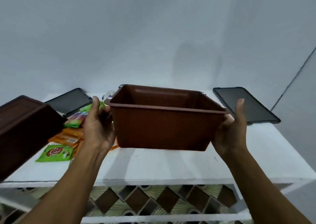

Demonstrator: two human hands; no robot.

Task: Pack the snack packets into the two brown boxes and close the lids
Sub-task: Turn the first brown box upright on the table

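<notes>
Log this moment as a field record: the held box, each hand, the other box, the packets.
held: brown box, open, above the white table
left hand: grips its left end
right hand: holds its right end, fingers hidden
second box: darker, at the left edge, lid apparently on
packets: green packet, orange packets, on the table left of it
rear: left dark panel, right dark panel

Head-worn wide-angle view — forward and down, close over the table (pixel 153 165)
</notes>
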